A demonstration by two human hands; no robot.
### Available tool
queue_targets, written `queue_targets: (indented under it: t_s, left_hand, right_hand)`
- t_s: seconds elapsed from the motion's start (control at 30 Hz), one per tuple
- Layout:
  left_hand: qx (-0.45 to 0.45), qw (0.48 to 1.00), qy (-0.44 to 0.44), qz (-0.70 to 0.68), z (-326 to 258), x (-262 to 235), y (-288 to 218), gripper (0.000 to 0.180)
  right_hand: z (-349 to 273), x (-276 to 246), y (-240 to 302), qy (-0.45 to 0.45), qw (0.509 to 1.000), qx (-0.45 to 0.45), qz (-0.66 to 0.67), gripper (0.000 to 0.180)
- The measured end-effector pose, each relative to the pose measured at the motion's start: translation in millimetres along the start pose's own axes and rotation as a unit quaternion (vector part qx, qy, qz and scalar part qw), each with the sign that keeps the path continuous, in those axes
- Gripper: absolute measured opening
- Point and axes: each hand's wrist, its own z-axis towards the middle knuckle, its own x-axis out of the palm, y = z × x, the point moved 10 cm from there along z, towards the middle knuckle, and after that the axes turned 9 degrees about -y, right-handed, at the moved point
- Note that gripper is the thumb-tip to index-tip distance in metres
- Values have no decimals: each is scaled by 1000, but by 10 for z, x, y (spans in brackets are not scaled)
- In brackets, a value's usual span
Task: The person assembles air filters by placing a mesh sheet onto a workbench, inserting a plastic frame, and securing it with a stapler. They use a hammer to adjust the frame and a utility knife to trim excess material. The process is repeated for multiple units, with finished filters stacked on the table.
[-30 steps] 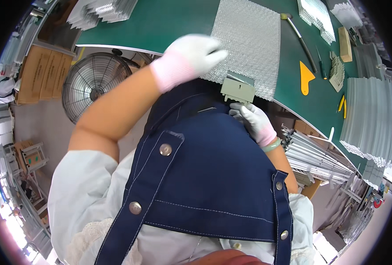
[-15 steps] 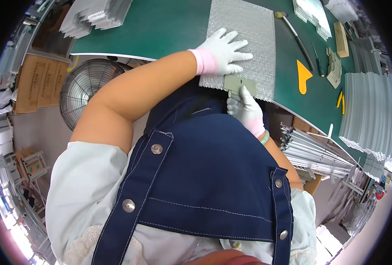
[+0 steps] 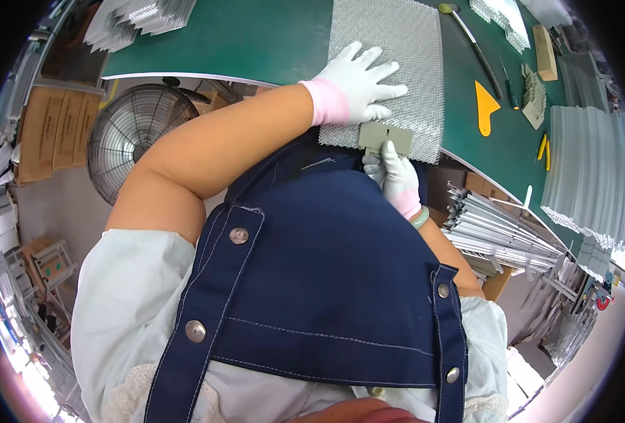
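A silver metal mesh sheet lies on the green worktable, its near end reaching past the table's front edge. My left hand, in a white glove with a pink cuff, rests flat on the mesh with its fingers spread. At the sheet's near edge, my right hand, gloved the same way, grips a flat grey-green plate with a small slot. The thumb lies on top of the plate and the fingers curl beneath, partly hidden. The plate overlaps the mesh edge.
Right of the mesh lie a hammer, a screwdriver, a yellow scraper, yellow-handled pliers and a wooden block. Stacked corrugated sheets stand at the table's right. A floor fan stands at left.
The view has shifted slightly. My left hand stays flat on the mesh, and the right hand still grips the plate at its near edge.
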Motion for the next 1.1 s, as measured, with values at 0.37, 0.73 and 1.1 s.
queue_targets:
  t_s: [0.37,0.73,1.1]
  left_hand:
    - [6,997,-13,-77,-5,-650,-251,87]
    - [46,994,77,-60,202,-602,-288,82]
    - [83,970,-40,-227,270,-1016,-870,56]
  right_hand:
    - [-420,-959,665,-79,943,-62,-318,42]
    - [-1597,-4221,262,-715,623,-89,-303,74]
    - [-1425,-2461,1071,-200,958,-149,139,20]
